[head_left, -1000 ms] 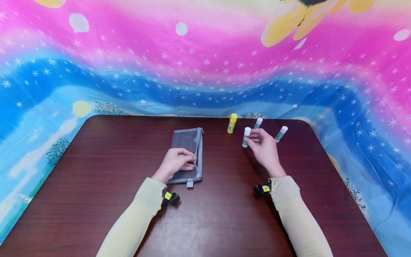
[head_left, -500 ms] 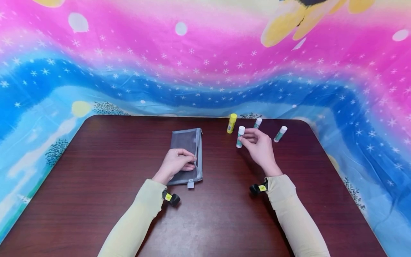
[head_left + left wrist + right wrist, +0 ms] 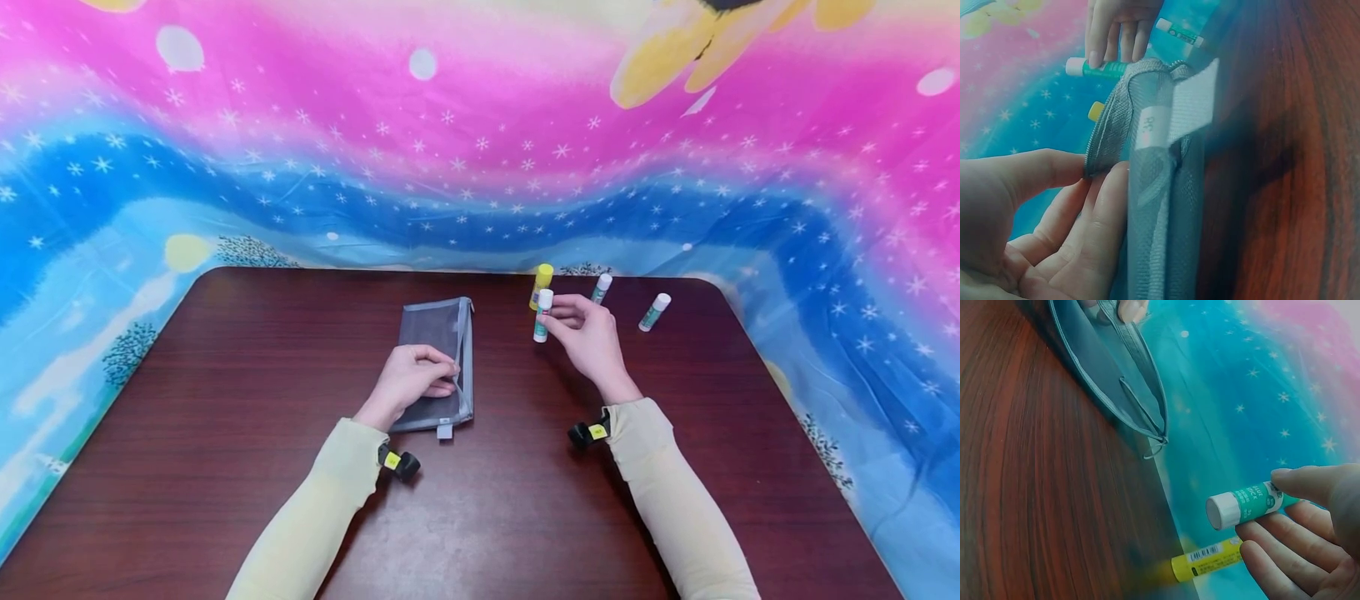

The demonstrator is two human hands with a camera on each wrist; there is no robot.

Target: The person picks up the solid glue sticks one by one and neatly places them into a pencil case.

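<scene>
A grey mesh zipper pouch [image 3: 431, 321] lies on the table, its zipped side facing right. My left hand [image 3: 412, 375] pinches one edge of its opening [image 3: 1110, 131] between thumb and fingers, and the mouth gapes in the right wrist view. My right hand [image 3: 588, 337] holds a green glue stick with white ends [image 3: 1247, 505] upright between thumb and fingertips, to the right of the pouch. Just behind it in the head view stands a yellow glue stick [image 3: 542, 279], partly covered by the held one.
Two more green-and-white glue sticks stand at the back right: one glue stick [image 3: 602, 288] beyond my right hand, another glue stick [image 3: 655, 312] farther right. A patterned cloth [image 3: 465, 183] rises behind the brown table [image 3: 480, 517].
My right hand has carried the green glue stick left, from near the other green ones to in front of the yellow one. My left hand keeps its pinch on the pouch.
</scene>
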